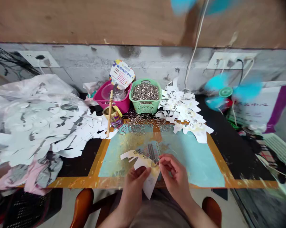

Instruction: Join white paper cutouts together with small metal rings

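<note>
Near the table's front edge, my left hand pinches a white cut-out sheet between thumb and fingers. Several metal rings sit along the sheet's upper edge, which has yellowish stains. At the sheet's right end, my right hand has thumb and forefinger closed on a metal ring. More loose metal rings lie on the mat beyond my hands. Behind them a green basket is full of small metal fittings. A stick leans in an open can beside a pink basket.
White cut-outs in clear plastic are heaped at left, with a crumpled cloth in front. Ring-bearing cut-outs are piled at back right. A blue-bladed fan spins near hanging cords. The blue mat is edged with brown tape.
</note>
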Tool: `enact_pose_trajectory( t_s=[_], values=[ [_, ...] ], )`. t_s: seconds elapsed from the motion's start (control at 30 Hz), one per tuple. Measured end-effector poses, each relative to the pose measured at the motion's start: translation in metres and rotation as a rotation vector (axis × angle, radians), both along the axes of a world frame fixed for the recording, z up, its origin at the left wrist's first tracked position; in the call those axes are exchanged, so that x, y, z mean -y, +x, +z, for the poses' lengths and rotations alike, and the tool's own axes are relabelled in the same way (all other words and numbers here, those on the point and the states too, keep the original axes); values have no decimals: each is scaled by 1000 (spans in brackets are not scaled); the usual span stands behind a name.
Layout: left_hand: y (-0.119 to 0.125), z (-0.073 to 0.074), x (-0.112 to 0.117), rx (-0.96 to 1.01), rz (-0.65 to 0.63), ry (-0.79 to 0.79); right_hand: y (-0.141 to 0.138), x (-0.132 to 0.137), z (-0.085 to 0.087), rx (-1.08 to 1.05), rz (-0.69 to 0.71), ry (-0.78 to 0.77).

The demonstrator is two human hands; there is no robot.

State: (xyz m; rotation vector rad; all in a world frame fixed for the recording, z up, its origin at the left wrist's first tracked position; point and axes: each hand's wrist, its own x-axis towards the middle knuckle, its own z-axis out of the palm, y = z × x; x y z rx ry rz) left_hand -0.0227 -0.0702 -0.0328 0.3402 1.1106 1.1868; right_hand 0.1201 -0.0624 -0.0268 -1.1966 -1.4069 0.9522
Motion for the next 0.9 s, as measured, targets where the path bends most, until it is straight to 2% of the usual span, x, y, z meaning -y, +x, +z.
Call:
enact_pose_trajectory(
  t_s=[0.1, 0.33, 0.67, 0.77, 0.83, 0.9],
  values=[
    [4, -4, -1, -31, 26, 69, 2, 1, 0, 82, 22, 10],
    [13, -14, -2, -84, -9, 156, 7, -5, -2, 313, -32, 56],
    [25, -23, 0, -171, -3, 211, 24, -18, 2, 207, 107, -59],
    [23, -24, 12, -152, -125, 245, 36, -22, 5, 258, 178, -51],
    [15, -21, 24, -160, -314, 349, 46, -25, 6, 349, 228, -38],
    [5, -12, 34, -319, -555, 489, 56, -29, 4, 480, 260, -1]
  ],
)
